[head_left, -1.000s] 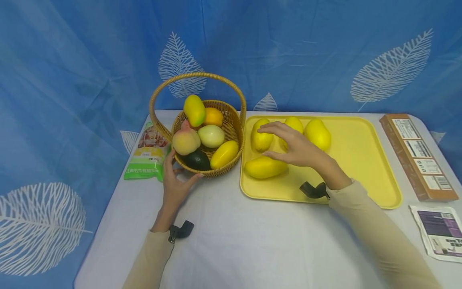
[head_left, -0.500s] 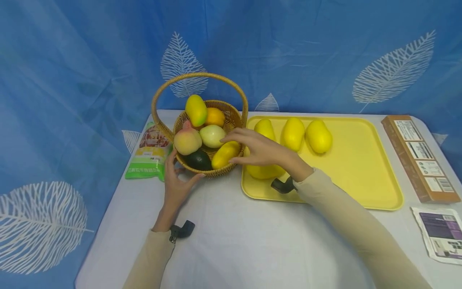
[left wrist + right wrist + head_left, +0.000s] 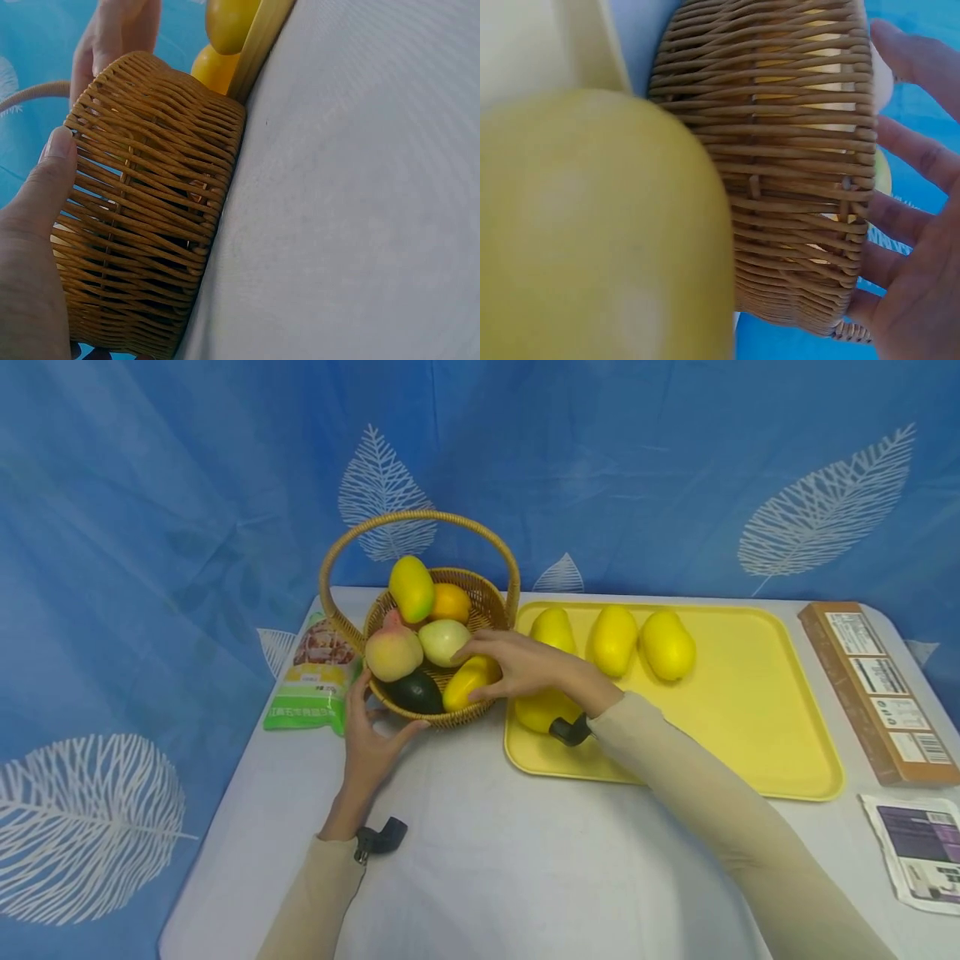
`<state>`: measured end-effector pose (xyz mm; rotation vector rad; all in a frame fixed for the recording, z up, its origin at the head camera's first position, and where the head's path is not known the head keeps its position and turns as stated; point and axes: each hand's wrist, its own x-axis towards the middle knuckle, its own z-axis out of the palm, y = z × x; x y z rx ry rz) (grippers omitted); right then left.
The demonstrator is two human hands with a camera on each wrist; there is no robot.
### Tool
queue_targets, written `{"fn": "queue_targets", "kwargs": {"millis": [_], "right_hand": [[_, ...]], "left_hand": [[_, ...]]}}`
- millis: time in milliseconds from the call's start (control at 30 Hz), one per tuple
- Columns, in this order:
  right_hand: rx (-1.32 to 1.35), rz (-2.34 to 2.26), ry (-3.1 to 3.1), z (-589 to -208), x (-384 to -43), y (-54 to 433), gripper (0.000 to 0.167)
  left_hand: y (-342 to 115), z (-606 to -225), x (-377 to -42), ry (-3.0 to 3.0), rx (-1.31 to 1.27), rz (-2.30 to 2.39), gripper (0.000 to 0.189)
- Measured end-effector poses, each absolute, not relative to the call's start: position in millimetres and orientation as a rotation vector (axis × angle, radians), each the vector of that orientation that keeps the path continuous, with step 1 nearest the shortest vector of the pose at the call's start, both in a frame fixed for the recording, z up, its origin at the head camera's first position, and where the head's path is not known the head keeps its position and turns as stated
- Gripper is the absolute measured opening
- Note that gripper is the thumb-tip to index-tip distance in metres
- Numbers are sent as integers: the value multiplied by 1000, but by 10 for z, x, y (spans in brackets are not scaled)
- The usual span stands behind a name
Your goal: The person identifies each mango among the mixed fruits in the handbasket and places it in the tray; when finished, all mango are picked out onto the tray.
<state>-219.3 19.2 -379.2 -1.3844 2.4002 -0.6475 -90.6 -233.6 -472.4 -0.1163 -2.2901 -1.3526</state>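
A round wicker basket [image 3: 480,714] with a tall handle stands at the back left, filled with fruit. My left hand [image 3: 367,747] grips its near left side; in the left wrist view the thumb [image 3: 52,157] lies against the rim. My right hand [image 3: 517,664] reaches over the right rim, thumb and fingers around a yellow mango [image 3: 459,685] inside. Around that mango lie a pale green fruit [image 3: 442,642], a dark avocado [image 3: 417,693], a peach [image 3: 393,653], an orange fruit [image 3: 452,603] and a yellow-green mango [image 3: 412,587]. The right wrist view shows the right fingers behind the rim.
A yellow tray [image 3: 742,718] right of the basket holds several mangoes [image 3: 669,645], one partly under my right hand. A green food packet [image 3: 307,685] lies left of the basket. Beyond the tray are a long brown box [image 3: 873,693] and a white-purple packet [image 3: 918,847].
My right hand has moved left from above the tray into the basket and closed around the yellow mango there. The left hand has stayed on the basket.
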Motion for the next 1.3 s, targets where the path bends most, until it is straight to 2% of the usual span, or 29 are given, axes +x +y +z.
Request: {"fn": "queue_targets", "kwargs": {"millis": [467,933,1200,1300], "right_hand": [[-1358,-444,2422,-3817,-2251,156,66],[-1424,-553,2353,-3862,-2241,141,64],[-1377,-680,2271,-3821,-2149,80,69],[-1392,-713,2259,-3818,-2132,55,69]], "left_hand": [[-2334,-4724,-900,-2307,-101,-1346,109],[-2313,-4698,-904,-2314,-73,-1366,111],[-2160,-4358,-791,-2318,-96,-1370,102],[-2172,-4382,-802,-2314,-103,-1370,102]]}}
